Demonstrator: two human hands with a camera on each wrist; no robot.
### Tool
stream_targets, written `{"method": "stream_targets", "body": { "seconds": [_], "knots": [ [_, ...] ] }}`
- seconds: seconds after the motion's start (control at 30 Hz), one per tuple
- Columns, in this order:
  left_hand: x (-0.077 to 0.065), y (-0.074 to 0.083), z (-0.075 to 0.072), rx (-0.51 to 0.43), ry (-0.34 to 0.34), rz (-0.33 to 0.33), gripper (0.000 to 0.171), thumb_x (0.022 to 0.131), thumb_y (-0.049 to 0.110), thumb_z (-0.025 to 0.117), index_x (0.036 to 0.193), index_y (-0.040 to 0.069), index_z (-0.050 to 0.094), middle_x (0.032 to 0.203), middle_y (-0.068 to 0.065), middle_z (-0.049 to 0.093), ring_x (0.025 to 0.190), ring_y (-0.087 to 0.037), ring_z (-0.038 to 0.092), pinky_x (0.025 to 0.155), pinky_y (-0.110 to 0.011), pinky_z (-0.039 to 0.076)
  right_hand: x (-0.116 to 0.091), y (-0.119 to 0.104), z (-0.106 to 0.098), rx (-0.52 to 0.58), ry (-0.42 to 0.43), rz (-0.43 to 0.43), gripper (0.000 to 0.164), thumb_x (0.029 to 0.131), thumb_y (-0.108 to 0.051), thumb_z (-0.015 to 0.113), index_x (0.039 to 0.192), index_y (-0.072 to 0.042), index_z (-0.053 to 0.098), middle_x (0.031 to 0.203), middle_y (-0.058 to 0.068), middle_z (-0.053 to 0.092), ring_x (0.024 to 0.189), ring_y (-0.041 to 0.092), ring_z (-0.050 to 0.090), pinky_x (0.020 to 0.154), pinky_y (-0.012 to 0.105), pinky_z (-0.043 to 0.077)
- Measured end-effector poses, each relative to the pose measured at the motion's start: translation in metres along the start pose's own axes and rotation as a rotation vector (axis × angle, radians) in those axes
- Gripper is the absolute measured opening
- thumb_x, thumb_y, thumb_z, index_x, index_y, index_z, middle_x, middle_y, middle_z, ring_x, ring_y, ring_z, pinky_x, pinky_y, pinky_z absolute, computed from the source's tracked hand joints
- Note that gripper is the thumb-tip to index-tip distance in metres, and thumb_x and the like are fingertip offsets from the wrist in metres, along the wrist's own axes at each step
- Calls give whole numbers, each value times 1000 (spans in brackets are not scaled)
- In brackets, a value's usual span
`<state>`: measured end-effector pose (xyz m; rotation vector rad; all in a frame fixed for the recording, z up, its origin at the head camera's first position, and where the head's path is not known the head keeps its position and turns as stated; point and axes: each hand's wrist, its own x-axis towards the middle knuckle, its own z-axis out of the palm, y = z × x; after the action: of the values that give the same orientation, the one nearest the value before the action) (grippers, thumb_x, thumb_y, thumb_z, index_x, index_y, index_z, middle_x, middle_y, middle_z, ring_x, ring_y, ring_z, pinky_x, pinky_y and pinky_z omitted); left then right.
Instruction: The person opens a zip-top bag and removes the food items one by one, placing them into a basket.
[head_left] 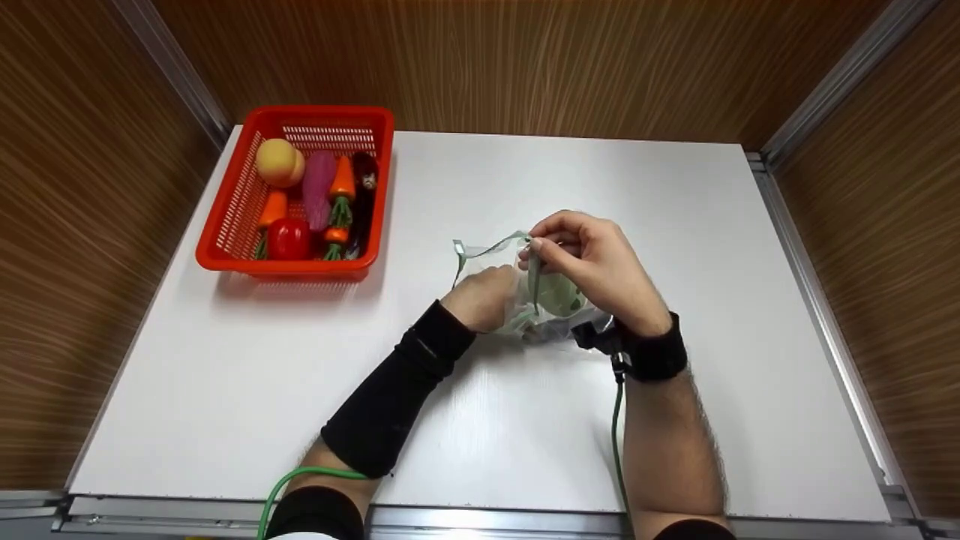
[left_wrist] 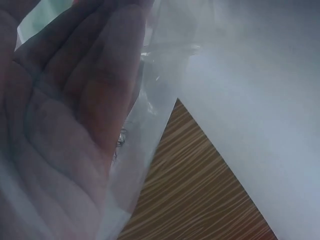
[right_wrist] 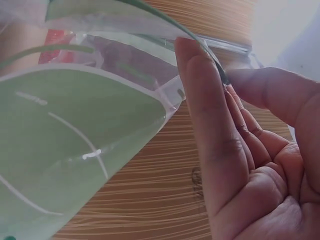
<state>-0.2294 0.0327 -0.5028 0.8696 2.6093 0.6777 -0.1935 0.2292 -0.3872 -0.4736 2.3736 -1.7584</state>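
Note:
A clear plastic zip bag [head_left: 559, 296] with a green print lies in front of me, its mouth spread and edged in pale green. My right hand [head_left: 589, 255] pinches the bag's rim between thumb and fingers; the right wrist view shows the green-edged rim [right_wrist: 212, 57] in that pinch. Into the mouth reaches my left hand [head_left: 484, 296], its fingertips hidden by the plastic and the right hand. In the left wrist view, the bare palm of the left hand [left_wrist: 60, 125] shows behind clear film [left_wrist: 155, 100], with nothing seen lying on it.
A red plastic basket [head_left: 379, 217] stands at the back left of the white table [head_left: 487, 420]. It holds a peach [head_left: 279, 163], a red pepper [head_left: 289, 238], several carrots and purple vegetables. Brown wood-grain panels [head_left: 480, 67] enclose the table. A green cable [head_left: 616, 435] trails from the right wrist.

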Motion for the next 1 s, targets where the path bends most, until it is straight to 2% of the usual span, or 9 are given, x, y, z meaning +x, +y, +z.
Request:
{"method": "stream_targets", "body": {
  "seconds": [0.07,0.17,0.33,0.53,0.73,1.0],
  "knots": [
    [0,1,3,27,5,37,16,105,10,74,116,0,78,117,-28,83,109,-50,82,95,-66,71,1,1,0,-2,-2,2,15,115,-3,71,124,8,77,110,20,88,92,9,88,87,29,74],
    [0,3,6,22,2,54,17,104,12,74,117,1,78,117,-26,83,109,-49,82,96,-66,71,2,2,-1,-5,-6,-1,16,115,-2,71,125,10,76,110,21,87,93,9,87,87,29,74],
    [-3,4,11,38,24,102,19,102,12,71,114,-2,75,114,-29,82,106,-52,80,93,-67,71,2,2,0,-6,-16,-4,17,115,-1,70,125,11,76,110,24,87,92,10,87,86,29,74],
    [-3,3,14,107,45,146,24,107,19,70,114,-3,74,111,-29,81,102,-52,79,89,-65,71,3,3,0,-1,-11,-2,16,115,-1,70,125,11,76,108,21,85,91,10,87,86,29,74],
    [0,4,16,124,66,149,26,111,21,68,115,-4,74,110,-30,80,100,-53,79,88,-65,70,3,3,-1,-6,-6,4,16,115,-1,70,125,10,76,110,22,85,92,9,87,87,29,74],
    [3,5,11,168,77,111,20,112,7,63,106,-7,76,106,-31,81,97,-52,82,84,-64,72,2,3,-5,-11,14,5,16,116,-4,71,123,9,77,109,22,87,91,9,87,87,29,74]
  ]
}}
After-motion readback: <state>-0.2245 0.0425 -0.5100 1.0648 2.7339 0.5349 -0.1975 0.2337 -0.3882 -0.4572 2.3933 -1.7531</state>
